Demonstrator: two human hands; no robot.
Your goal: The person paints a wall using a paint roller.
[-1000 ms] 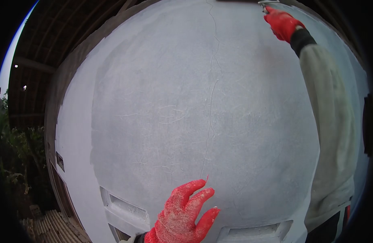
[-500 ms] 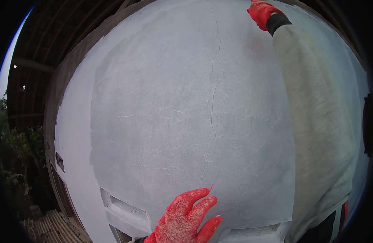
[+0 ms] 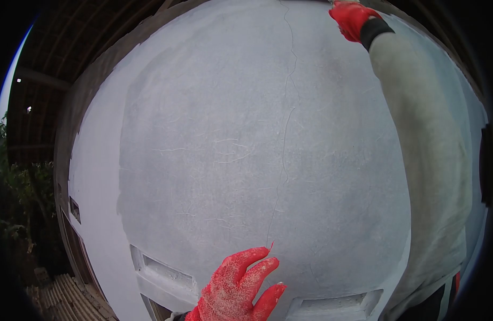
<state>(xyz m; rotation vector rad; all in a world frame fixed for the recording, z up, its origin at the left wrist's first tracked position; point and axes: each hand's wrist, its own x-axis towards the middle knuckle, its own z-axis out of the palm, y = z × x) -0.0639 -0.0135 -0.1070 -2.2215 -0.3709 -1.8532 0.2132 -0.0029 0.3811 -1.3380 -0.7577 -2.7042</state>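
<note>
A large grey-white wall (image 3: 203, 107) fills the middle of the view, with a thin crack running from its top down to near my left hand. My left hand (image 3: 233, 286), in a dusty red glove, is at the bottom centre with fingers apart, holding nothing. A loose red strand sticks up from one fingertip. My right arm reaches high up along the right side. At its end my right hand (image 3: 353, 20), in a red glove, is closed near the wall's top. A pale edge shows at its fingers, but the frame cuts off what it grips.
Recessed openings sit low in the wall, one at the left (image 3: 166, 270) and one at the right (image 3: 334, 305). A dark roof underside (image 3: 59, 37) hangs over the upper left. Plants (image 3: 27, 198) and corrugated sheeting (image 3: 70, 299) lie beyond the wall's left edge.
My right hand has shifted slightly right and down, and a pale edge now shows at its fingers. My left hand has moved slightly left in view. The view has shifted a little.
</note>
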